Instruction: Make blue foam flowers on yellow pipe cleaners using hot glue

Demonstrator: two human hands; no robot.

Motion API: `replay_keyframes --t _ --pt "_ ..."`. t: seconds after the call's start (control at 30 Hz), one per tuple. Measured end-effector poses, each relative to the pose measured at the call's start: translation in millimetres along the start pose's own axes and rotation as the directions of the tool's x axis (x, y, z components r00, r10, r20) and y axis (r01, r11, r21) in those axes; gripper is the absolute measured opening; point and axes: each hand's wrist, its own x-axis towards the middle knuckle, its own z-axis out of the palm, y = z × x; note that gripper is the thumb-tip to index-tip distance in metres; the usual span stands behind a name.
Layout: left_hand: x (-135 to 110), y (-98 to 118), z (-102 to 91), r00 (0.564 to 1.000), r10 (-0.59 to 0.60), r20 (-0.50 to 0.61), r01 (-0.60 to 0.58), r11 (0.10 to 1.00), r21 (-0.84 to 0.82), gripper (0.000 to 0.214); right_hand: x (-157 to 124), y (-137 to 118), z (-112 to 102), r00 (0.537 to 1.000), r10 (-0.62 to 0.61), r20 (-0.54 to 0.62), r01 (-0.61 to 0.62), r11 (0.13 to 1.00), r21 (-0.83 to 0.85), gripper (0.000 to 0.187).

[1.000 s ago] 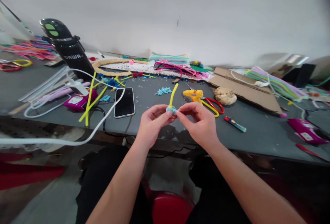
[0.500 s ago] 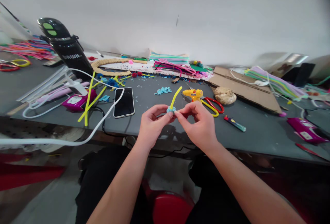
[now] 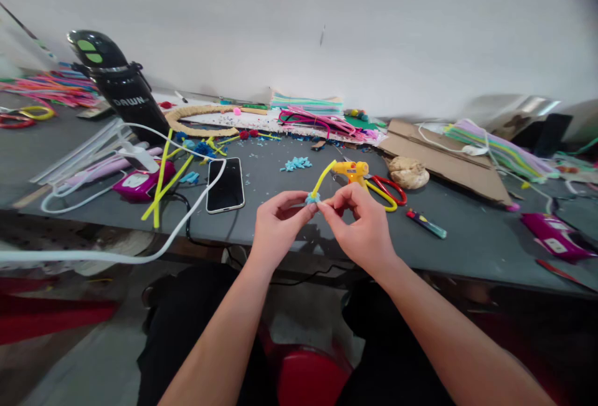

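grey table (image 3: pixel 268 172) stretched beyond left hand (image 3: pixel 280 222) and right hand (image 3: pixel 362 225); remotely, i saw both pinched nearly closed on blue piece (image 3: pixel 313 197), yellow stem (image 3: pixel 322 178) above. light, steady pressure seemed best.

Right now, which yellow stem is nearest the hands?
The curved yellow stem, rising from the light-blue piece held between the left hand and right hand. The others, like the crossed yellow stems left of the phone, lie away from both hands.
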Motion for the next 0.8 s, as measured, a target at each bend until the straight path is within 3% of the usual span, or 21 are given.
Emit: replay_keyframes --t 0.67,0.8 --pt "-0.8 0.5 -1.9 0.999 0.001 0.046 -0.004 0.998 0.068 0.031 4.4 0.8 -6.8 0.993 0.097 0.071 -0.098 0.995 0.01 0.022" --pt "-0.7 2.0 -1.7 0.999 -0.013 0.045 0.011 0.999 0.049 0.032 5.7 5.9 -7.3 0.986 0.133 0.103 -0.141 0.987 0.08 0.019"
